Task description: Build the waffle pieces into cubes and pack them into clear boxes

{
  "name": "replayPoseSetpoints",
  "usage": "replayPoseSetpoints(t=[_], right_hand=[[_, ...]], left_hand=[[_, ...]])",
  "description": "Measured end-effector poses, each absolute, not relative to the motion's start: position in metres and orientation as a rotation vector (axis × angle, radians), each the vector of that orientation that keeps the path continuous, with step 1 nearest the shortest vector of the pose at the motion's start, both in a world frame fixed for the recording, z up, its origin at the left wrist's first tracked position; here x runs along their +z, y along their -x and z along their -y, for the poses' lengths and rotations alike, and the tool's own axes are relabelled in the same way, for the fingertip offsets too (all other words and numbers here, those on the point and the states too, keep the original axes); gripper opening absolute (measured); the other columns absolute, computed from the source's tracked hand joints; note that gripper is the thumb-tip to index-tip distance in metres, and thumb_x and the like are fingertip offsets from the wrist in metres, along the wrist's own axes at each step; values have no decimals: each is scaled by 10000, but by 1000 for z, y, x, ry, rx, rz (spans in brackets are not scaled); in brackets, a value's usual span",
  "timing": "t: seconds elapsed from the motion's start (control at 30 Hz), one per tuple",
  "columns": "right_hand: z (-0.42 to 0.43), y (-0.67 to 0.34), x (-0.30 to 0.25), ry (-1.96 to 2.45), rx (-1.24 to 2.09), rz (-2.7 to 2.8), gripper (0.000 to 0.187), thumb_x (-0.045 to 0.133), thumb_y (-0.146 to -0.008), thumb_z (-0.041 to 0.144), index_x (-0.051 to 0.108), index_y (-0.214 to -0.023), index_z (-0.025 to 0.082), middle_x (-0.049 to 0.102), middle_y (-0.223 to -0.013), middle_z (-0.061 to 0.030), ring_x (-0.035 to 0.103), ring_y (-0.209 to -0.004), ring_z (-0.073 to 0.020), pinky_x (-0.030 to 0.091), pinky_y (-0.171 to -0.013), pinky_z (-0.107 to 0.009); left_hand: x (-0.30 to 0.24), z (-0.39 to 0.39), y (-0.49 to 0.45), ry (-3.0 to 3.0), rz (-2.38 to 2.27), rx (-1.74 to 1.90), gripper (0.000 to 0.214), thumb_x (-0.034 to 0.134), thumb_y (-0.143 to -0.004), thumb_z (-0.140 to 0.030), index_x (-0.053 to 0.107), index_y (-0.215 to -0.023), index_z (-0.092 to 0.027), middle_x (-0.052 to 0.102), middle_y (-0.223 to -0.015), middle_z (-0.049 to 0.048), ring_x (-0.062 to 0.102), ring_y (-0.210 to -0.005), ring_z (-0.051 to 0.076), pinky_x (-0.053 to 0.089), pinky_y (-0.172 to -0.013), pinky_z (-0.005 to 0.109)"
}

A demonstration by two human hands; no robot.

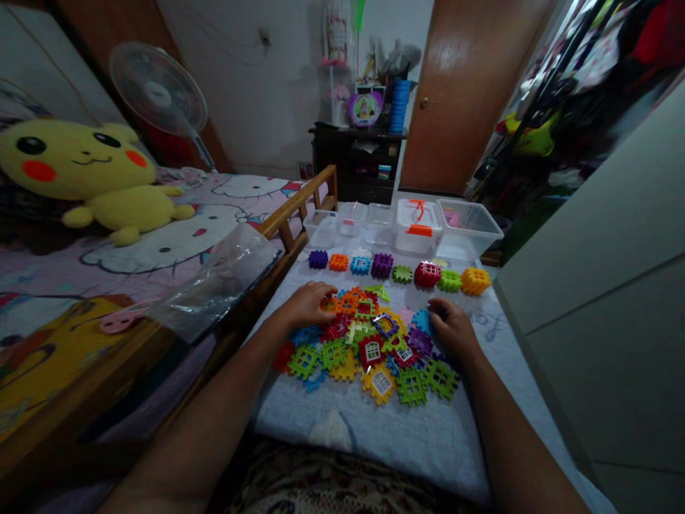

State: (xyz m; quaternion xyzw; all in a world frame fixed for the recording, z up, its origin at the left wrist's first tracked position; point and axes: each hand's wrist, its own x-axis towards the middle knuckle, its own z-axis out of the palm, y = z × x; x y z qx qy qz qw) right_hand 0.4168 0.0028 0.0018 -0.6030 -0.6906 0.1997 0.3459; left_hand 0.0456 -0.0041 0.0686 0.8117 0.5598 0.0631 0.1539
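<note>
A loose pile of colourful plastic interlocking building blocks (pixel 359 332), square with notched edges, lies on a cloth-covered table. My left hand (pixel 306 305) is at the pile's back left, its fingers closed around an orange block (pixel 329 305). On the pile's right side my right hand (pixel 454 328) has curled fingers at the edge of a blue block (pixel 422 320); part of the grip is hidden. Beside that block lies a purple block (pixel 420 341). Green blocks (pixel 412 386) and a yellow block with a white window (pixel 379 383) lie nearest me.
Behind the pile runs a row of stacked blocks, from dark purple (pixel 317 259) to yellow (pixel 476 281). Clear plastic boxes (pixel 468 225) stand at the table's far edge, one lidded with an orange handle. A wooden bed rail (pixel 292 221) borders the left, a pale cabinet (pixel 604 285) the right.
</note>
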Motion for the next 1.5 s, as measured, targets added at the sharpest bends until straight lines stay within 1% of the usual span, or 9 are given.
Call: replayPoseSetpoints(t=[0.1, 0.27, 0.5, 0.63, 0.83, 1.03, 1.2, 1.33, 1.5], right_hand=[[-3, -417, 2, 1545, 524, 1792, 364, 515, -762, 310, 682, -1050, 162, 733, -1021, -117, 679, -923, -246, 518, -894, -421], [-2, -416, 3, 1542, 501, 1794, 355, 510, -755, 308, 685, -1031, 168, 737, -999, -111, 679, -916, -247, 516, -882, -413], [-2, -416, 3, 1550, 495, 1800, 349, 500, -755, 304, 683, -1024, 176, 732, -1004, -106, 669, -923, -241, 512, -889, -408], [-4, -417, 1, 1548, 512, 1811, 372, 497, -755, 309, 681, -1046, 168, 726, -1010, -112, 668, -922, -249, 517, -879, -418], [-3, -417, 2, 1554, 521, 1804, 388, 492, -750, 318, 681, -1049, 157, 728, -999, -118, 673, -907, -255, 528, -859, -425], [-3, -416, 3, 1563, 519, 1796, 377, 495, -750, 313, 681, -1047, 175, 733, -988, -103, 674, -899, -243, 526, -861, -414], [-3, -416, 2, 1566, 528, 1785, 369, 495, -747, 308, 680, -1038, 178, 732, -986, -99, 672, -897, -240, 523, -869, -417], [-3, -417, 2, 1560, 547, 1783, 368, 501, -744, 306, 678, -1038, 174, 729, -989, -102, 671, -903, -243, 525, -868, -418], [-2, -416, 4, 1556, 538, 1804, 345, 510, -752, 289, 683, -1031, 182, 732, -996, -94, 670, -914, -237, 522, -875, -407]], left_hand=[[70, 2, -49, -2424, -1553, 281, 496, 718, -739, -357, 651, -1190, -163, 671, -1199, 113, 592, -1135, 287, 431, -1032, 401], [69, -8, -60, -2509, -1378, 408, 510, 731, -740, -340, 640, -1204, -149, 656, -1224, 125, 569, -1174, 274, 411, -1065, 398], [67, -20, -70, -2486, -1258, 245, 470, 707, -757, -290, 642, -1209, -179, 666, -1228, 103, 579, -1163, 258, 424, -1048, 384], [69, -20, -70, -2447, -1263, 196, 497, 700, -758, -259, 618, -1245, -202, 648, -1283, 87, 577, -1188, 248, 425, -1048, 369], [74, -20, -74, -2443, -1268, 137, 522, 706, -772, -229, 591, -1282, -217, 645, -1299, 75, 580, -1197, 238, 430, -1045, 355], [79, -22, -78, -2458, -1263, 85, 534, 736, -754, -201, 590, -1268, -191, 654, -1257, 93, 587, -1158, 242, 447, -1020, 355], [80, -23, -80, -2485, -1240, 84, 528, 739, -737, -170, 596, -1244, -198, 659, -1219, 93, 580, -1140, 244, 444, -1009, 364], [80, -24, -81, -2488, -1230, 63, 495, 724, -749, -176, 598, -1226, -205, 674, -1157, 87, 594, -1087, 240, 459, -966, 367], [78, -22, -82, -2503, -1224, 53, 465, 714, -752, -211, 598, -1202, -222, 677, -1143, 68, 597, -1058, 238, 474, -944, 358]])
